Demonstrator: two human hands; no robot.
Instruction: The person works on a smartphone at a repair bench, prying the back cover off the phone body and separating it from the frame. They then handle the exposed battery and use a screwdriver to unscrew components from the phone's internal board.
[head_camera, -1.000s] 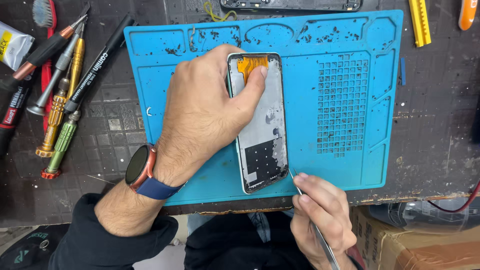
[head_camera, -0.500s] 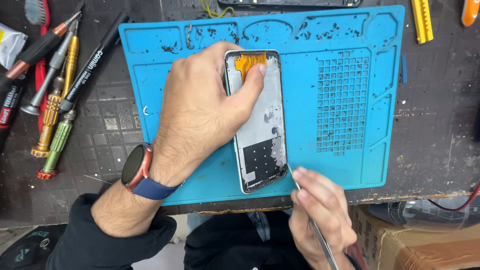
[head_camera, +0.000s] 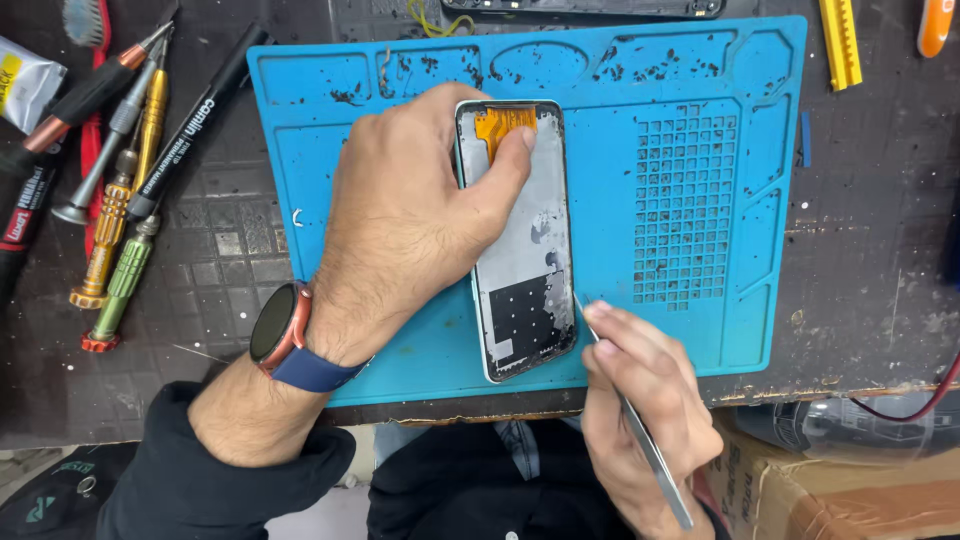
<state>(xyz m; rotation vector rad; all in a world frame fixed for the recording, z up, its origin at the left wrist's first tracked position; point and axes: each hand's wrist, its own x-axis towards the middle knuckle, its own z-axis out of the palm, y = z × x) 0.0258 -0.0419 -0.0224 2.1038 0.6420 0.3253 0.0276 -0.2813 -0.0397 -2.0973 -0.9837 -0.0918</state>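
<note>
An opened phone frame (head_camera: 525, 250) lies lengthwise on a blue silicone work mat (head_camera: 680, 120), its grey inside up and an orange flex cable at its far end. My left hand (head_camera: 410, 220) lies over the frame's left side, with the thumb pressing on the upper part. A watch with a blue strap is on that wrist. My right hand (head_camera: 640, 400) grips thin metal tweezers (head_camera: 650, 455), and their tip touches the frame's lower right edge.
Several screwdrivers (head_camera: 120, 240) and a black marker (head_camera: 195, 120) lie on the dark bench left of the mat. A yellow tool (head_camera: 842, 45) and an orange one (head_camera: 935, 25) sit at the far right. A cardboard box (head_camera: 850, 500) stands below the bench edge.
My right hand with the tweezers has moved up slightly toward the frame's lower right edge. My left hand stays on the frame.
</note>
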